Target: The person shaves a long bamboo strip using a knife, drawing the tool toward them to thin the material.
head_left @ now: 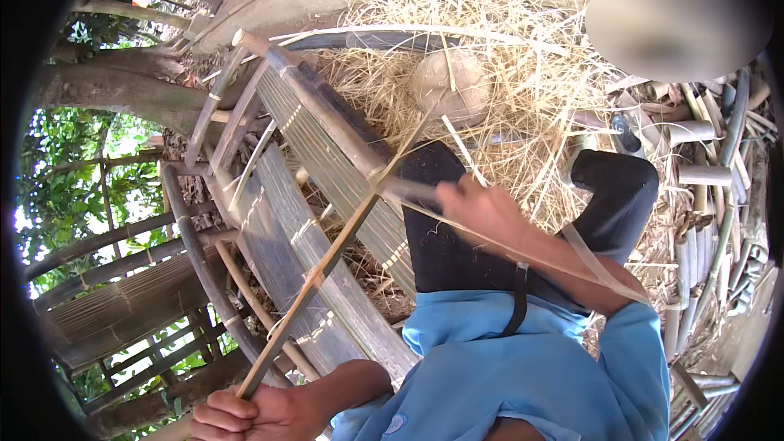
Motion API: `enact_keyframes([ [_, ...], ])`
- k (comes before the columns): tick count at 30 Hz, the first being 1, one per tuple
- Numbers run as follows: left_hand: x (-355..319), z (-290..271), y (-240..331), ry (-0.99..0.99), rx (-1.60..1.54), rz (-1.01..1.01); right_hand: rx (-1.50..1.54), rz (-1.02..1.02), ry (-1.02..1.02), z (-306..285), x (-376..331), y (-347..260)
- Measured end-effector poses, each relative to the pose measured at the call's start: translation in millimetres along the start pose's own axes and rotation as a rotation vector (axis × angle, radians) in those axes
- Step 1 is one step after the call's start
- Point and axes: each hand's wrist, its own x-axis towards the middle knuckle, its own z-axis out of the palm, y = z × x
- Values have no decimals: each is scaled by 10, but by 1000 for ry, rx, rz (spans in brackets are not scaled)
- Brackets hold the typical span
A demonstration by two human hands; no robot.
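Note:
My left hand [253,416], at the lower left, is closed around the near end of a long bamboo strip [314,278]. The strip slants up and away to the right and crosses the rounded edge pole of a bamboo bench [327,114]. My right hand [490,211], blurred by motion, is closed with a pale knife-like tool [415,189] reaching from it to the strip; its exact kind is smeared. A thin pale sliver [482,238] trails from near that spot along my right forearm. Another narrow pale strip [584,247] loops over the forearm.
Straw-like bamboo shavings [523,73] cover the ground ahead around a round wooden block [451,90]. Cut bamboo lengths [704,175] are piled at the right. Bamboo railings [122,265] stand at the left before foliage. A blurred-out patch hides the upper right.

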Motion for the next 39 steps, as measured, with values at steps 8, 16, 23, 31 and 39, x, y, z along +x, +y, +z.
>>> enact_keyframes([
  [8,190,-111,-225,-81,-44,-65,-35,519,-217,1219,0,2308],
  [16,218,-2,-41,-116,-722,-402,393,609,-131,63,56,803],
  [23,-220,-167,182,-274,-675,-126,340,47,78,-646,-167,-587],
  [31,-484,-248,302,-210,-595,-86,353,-258,75,-1086,-497,-1120],
  [39,-403,-334,304,-259,-571,-86,231,-218,-47,-1082,-456,-1110],
])
